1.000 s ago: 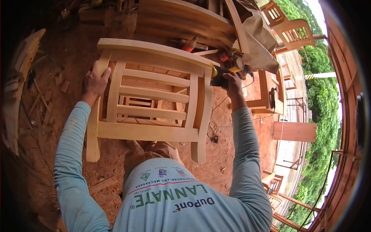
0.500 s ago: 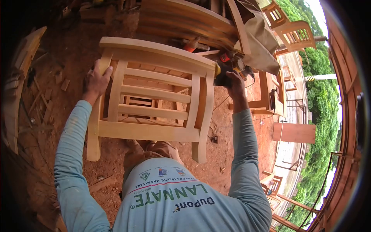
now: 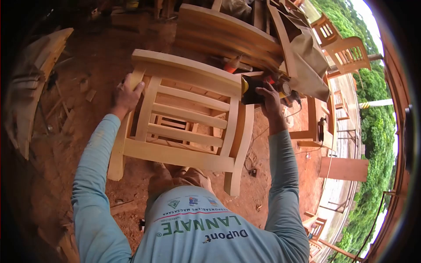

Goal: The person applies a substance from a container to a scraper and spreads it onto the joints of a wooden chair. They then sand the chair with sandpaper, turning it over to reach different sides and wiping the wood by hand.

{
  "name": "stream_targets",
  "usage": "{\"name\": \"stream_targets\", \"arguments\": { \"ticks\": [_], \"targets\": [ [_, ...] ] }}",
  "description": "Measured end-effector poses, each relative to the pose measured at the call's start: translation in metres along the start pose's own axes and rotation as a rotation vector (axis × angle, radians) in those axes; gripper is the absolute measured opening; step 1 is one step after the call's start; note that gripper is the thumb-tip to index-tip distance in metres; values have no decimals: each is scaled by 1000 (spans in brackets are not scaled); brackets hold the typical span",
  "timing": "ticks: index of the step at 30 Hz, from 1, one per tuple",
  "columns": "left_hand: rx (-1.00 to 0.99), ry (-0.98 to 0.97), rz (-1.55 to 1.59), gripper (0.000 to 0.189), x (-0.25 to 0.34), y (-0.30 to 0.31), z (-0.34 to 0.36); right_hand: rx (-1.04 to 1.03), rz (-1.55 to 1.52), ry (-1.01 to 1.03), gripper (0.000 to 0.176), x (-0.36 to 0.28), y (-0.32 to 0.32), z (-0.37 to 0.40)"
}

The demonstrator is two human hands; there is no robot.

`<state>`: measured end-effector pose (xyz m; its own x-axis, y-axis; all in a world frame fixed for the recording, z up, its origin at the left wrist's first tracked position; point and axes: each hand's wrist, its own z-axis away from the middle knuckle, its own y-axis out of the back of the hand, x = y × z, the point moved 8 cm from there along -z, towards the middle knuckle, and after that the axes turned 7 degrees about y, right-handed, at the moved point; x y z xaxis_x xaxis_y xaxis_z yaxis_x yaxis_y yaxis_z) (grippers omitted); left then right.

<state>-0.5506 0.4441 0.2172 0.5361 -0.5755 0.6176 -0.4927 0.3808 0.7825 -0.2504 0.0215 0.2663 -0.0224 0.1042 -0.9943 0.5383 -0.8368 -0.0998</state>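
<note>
A pale wooden chair frame (image 3: 188, 164) with slats stands in front of me, one slatted side facing up toward me. My left hand (image 3: 126, 95) is closed around its left post, near the end of the curved top rail. In my right hand (image 3: 271, 101) is a black and yellow power sander (image 3: 251, 90). The sander lies over the right end of the top rail, at the frame's corner. Whether its underside touches the wood cannot be seen. The fingers of my right hand wrap its body, partly hidden by the tool.
Behind the frame lies a large brown wooden panel (image 3: 228, 33), with an orange-capped bottle (image 3: 231, 65) near it. A cloth (image 3: 305, 52) drapes over timber at the right. A cord trails on the dirt floor (image 3: 272, 175). Wood scraps (image 3: 90, 95) and leaning boards (image 3: 48, 70) are at the left.
The sander has moved from beside the frame's right edge onto its upper right corner, turning its flat dark side more into view. My left hand keeps its grip. The whole view has shifted slightly.
</note>
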Motion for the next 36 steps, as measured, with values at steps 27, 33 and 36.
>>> {"name": "stream_targets", "arguments": {
  "ticks": [27, 33, 36],
  "targets": [
    [-128, 35, 207, 48, -12, -9, -6, -452, 1496, 560, 22, -32, -213, -65],
    [-121, 19, 158, 55, -11, -8, -6, -393, 1324, 872, 22, -29, -225, -22],
    [-118, 18, 130, 57, -13, -10, -6, -353, 1318, 889, 26, -27, -225, -6]
  ]
}}
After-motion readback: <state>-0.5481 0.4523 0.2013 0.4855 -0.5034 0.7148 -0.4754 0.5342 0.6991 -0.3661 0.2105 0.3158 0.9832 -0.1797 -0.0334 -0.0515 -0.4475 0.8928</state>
